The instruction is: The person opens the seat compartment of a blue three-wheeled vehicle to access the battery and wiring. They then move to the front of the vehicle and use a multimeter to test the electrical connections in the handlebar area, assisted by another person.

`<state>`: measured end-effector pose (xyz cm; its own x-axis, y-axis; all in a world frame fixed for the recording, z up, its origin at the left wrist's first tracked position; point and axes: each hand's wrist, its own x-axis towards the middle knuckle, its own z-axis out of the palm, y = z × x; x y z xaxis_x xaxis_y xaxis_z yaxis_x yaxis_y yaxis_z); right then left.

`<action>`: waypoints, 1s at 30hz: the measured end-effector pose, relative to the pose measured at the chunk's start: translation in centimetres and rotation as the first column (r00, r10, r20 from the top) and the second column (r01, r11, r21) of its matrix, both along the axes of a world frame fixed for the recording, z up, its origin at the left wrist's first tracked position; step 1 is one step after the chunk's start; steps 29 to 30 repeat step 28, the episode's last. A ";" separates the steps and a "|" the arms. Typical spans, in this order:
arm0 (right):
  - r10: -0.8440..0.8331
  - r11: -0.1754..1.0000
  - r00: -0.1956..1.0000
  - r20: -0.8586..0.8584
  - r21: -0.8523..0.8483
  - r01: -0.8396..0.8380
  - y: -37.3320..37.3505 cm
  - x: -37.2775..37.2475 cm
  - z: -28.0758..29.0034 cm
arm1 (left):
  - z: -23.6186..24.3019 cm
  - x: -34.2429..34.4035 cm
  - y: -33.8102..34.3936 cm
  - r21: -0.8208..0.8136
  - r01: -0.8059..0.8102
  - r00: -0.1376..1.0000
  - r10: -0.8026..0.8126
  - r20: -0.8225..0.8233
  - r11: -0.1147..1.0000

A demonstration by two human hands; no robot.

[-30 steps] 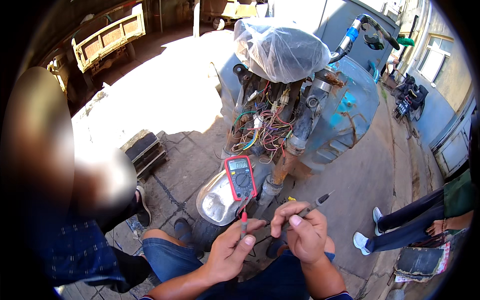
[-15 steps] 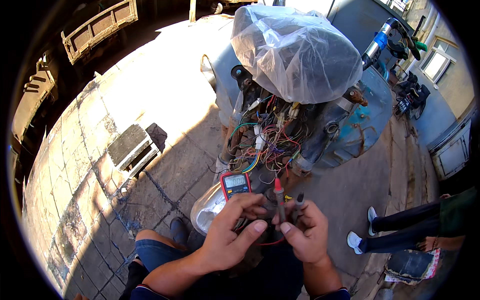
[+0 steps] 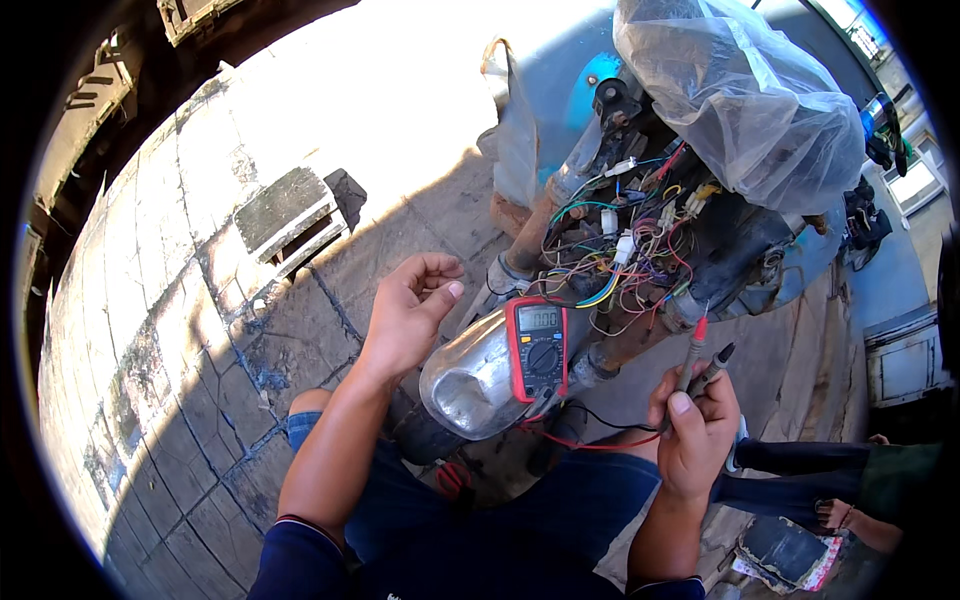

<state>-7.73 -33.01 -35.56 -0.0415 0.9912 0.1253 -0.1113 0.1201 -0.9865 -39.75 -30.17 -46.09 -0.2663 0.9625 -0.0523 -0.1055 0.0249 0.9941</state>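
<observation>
My right hand (image 3: 695, 430) is closed round two multimeter probes, held side by side with tips up: a red-tipped probe (image 3: 693, 350) and a black-tipped probe (image 3: 712, 368). Their red lead (image 3: 600, 446) and black lead run left to a red-cased digital multimeter (image 3: 538, 350), which lies face up on a silver metal fender (image 3: 470, 375). Left of the meter, my left hand (image 3: 408, 315) hovers with loosely bent fingers, the thumb a little apart, and nothing visible in it. Beyond the meter, a tangle of coloured wires (image 3: 640, 265) with white connectors (image 3: 625, 248) hangs between the fork tubes.
Clear plastic wrapping (image 3: 745, 110) covers the vehicle's upper front. A small low stool (image 3: 290, 220) stands on the paving to the left. At right, another person's legs (image 3: 790, 475) and hand (image 3: 832, 514) show near a dark pad (image 3: 785, 550). Red-handled scissors or pliers (image 3: 453, 480) lie below the fender.
My hands have moved apart: the left to the left and up, the right to the right with both probes. The view has shifted, and the whole multimeter now shows.
</observation>
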 end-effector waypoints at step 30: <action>0.012 0.999 0.988 0.156 -0.052 -0.004 -0.7 -3.7 -1.1 | -4.2 -2.4 4.3 0.193 -0.030 0.934 -0.041 0.354 0.981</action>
